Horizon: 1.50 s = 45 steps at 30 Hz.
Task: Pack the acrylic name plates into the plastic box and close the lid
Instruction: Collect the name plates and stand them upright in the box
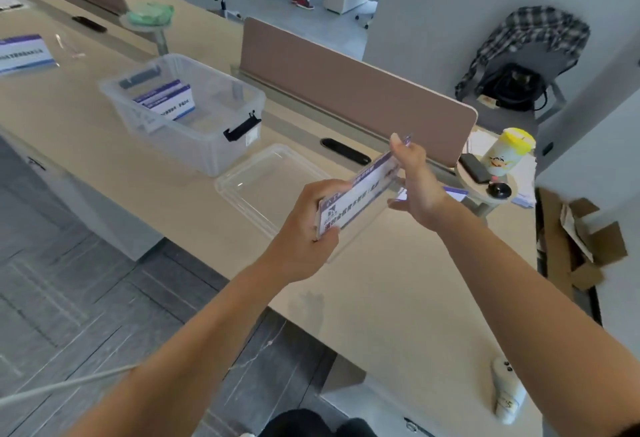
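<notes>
Acrylic name plate (360,194) is held at its two short ends, left hand (304,228) clamped on the near end, right hand (415,180) on the far. Plastic box (194,145) lies open, forward-left, nearer the left hand.

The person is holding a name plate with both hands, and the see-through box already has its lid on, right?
Not quite. The head view shows both the left hand and right hand holding the name plate, but the see-through box is open. Its lid lies flat on the desk beside it.
</notes>
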Motion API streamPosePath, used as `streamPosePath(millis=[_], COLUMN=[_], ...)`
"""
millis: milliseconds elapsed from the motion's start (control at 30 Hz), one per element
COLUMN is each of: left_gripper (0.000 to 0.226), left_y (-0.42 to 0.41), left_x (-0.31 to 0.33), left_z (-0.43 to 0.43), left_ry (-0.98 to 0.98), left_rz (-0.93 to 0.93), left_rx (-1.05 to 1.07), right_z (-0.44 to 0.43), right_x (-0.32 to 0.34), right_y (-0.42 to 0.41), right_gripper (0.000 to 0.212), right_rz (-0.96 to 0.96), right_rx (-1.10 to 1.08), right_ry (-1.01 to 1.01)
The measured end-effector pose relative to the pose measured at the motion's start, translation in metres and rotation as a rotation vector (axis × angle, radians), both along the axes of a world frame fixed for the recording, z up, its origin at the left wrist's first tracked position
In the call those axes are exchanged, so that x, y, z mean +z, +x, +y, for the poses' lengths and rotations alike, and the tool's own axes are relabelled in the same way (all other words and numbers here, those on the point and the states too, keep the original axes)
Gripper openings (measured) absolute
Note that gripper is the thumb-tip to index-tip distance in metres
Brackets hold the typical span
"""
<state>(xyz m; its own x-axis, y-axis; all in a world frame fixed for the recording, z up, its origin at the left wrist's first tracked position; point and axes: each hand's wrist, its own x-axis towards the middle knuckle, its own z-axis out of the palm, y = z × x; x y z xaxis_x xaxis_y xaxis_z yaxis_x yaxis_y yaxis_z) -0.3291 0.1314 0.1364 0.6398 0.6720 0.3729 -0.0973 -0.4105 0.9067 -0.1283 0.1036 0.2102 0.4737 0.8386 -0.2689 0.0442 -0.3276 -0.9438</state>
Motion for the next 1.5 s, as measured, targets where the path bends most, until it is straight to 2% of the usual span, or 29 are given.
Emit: streamPosePath(millis=[67,167,267,333,467,567,700,800,867,933,1000,1167,1367,1500], left_gripper=[0.069,0.067,0.074,0.072,0.042,0.056,0.069,0.078,0.095,0.103,0.099,0.096,0.099,0.089], left_y=[-0.009,-0.019,-0.028,-0.034,-0.042,-0.048,-0.058,-0.074,-0.088,-0.102,-0.119,-0.159,-0.183,-0.180], left_x=[-0.001,-0.004,-0.002,0.007,0.019,0.016,0.021,0.017,0.010,0.005,0.005,0.003,-0.005,-0.009], left_z=[0.012,0.033,0.060,0.081,0.126,0.162,0.205,0.241,0.267,0.293,0.318,0.376,0.432,0.466], left_ry=[-0.024,0.006,0.067,0.039,-0.048,-0.047,-0.321,-0.418,-0.493,-0.513,-0.511,-0.492,-0.522,-0.520], left_rz=[-0.014,-0.018,-0.001,0.067,0.151,0.165,0.133,0.165,0.199,0.218,0.198,0.180,0.182,0.191], left_rx=[0.017,0.045,0.106,0.098,0.044,0.095,0.104,0.072,0.027,-0.012,-0.035,-0.094,-0.197,-0.267], right_z=[0.012,0.040,0.078,0.109,0.170,0.212,0.266,0.302,0.326,0.348,0.368,0.407,0.438,0.460], right_x=[0.000,-0.005,-0.008,-0.010,-0.010,-0.010,-0.012,-0.014,-0.016,-0.016,-0.016,-0.006,-0.011,-0.026], right_y=[-0.016,-0.032,-0.040,-0.044,-0.051,-0.058,-0.070,-0.086,-0.100,-0.116,-0.131,-0.169,-0.189,-0.188], right_gripper=[0.073,0.085,0.073,0.068,0.051,0.060,0.062,0.065,0.061,0.053,0.051,0.075,0.078,0.083], right_rz=[-0.016,0.095,0.184,0.204,0.196,0.232,0.203,0.171,0.132,0.096,0.085,0.019,-0.142,-0.020], right_rx=[0.011,0.085,0.128,0.163,0.233,0.266,0.295,0.341,0.354,0.363,0.378,0.362,0.308,0.244], right_ry=[-0.072,-0.123,-0.069,-0.028,0.003,0.021,0.055,0.042,0.036,0.040,0.038,-0.020,-0.033,-0.029])
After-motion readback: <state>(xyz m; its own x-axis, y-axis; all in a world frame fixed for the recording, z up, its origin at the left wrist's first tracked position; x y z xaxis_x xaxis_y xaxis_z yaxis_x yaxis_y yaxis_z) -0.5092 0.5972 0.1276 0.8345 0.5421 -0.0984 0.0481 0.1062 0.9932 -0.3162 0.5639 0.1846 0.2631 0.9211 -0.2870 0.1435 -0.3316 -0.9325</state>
